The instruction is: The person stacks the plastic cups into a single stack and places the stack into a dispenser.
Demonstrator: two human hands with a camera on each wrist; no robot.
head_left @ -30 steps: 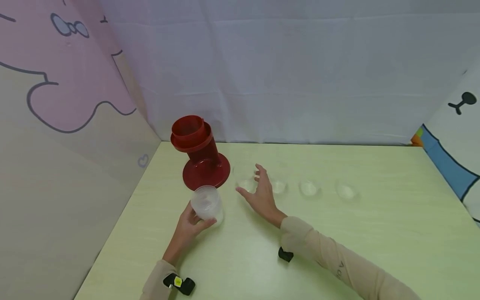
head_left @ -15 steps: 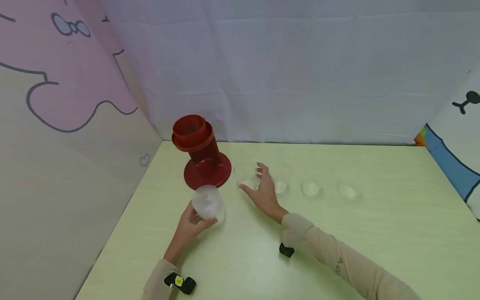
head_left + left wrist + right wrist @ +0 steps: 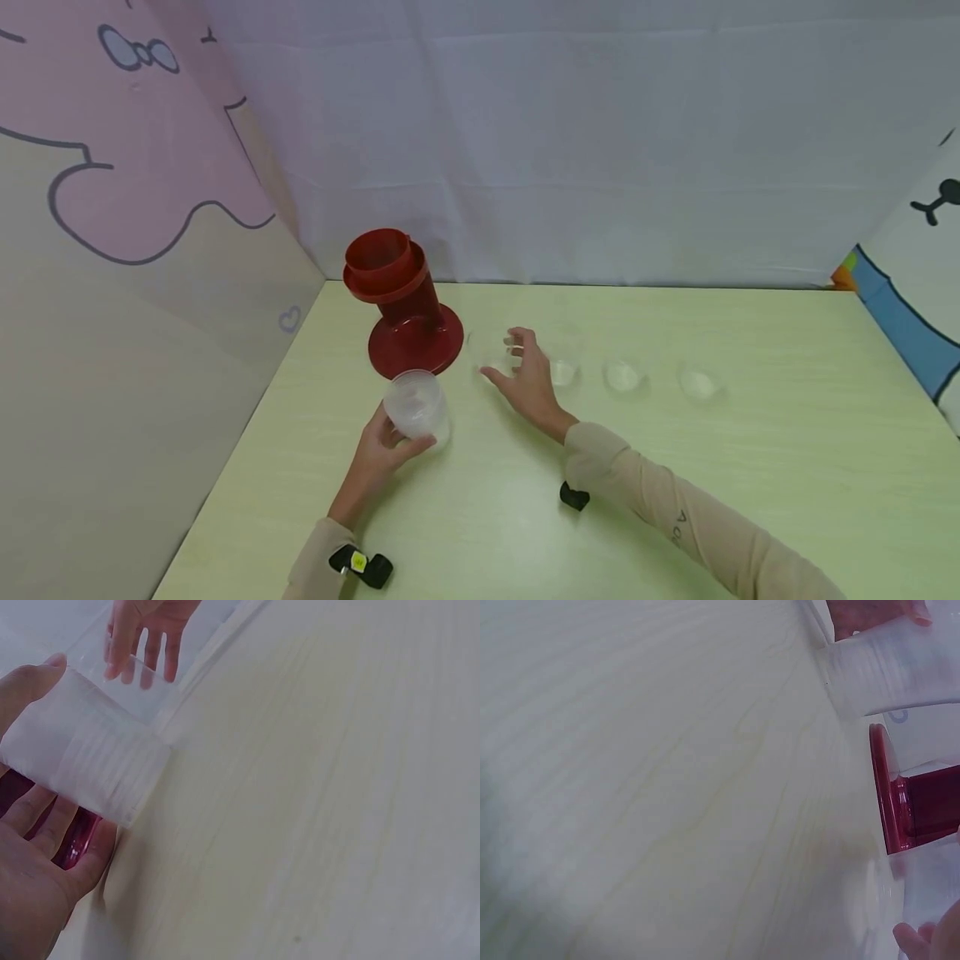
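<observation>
My left hand (image 3: 377,454) grips a stack of clear plastic cups (image 3: 417,408) from the side, upright and close over the table. In the left wrist view many ridges show along the stacked cups (image 3: 97,750), with the thumb near the rim. My right hand (image 3: 531,385) has its thumb and fingers curved round a single clear plastic cup (image 3: 489,348) standing at the left end of a row. In the right wrist view, fingertips (image 3: 911,941) lie against this cup (image 3: 930,881). Its outline is faint in the head view.
Three more clear cups (image 3: 562,372) continue the row to the right, barely visible. Behind the stack stands a red plastic piece (image 3: 408,325) with a round base and cup-like top. The pale table (image 3: 480,517) meets white cloth at the back and a printed wall at left.
My right hand has shifted very slightly, its fingers curling a little closer round the single cup. The left hand and its stack have stayed put.
</observation>
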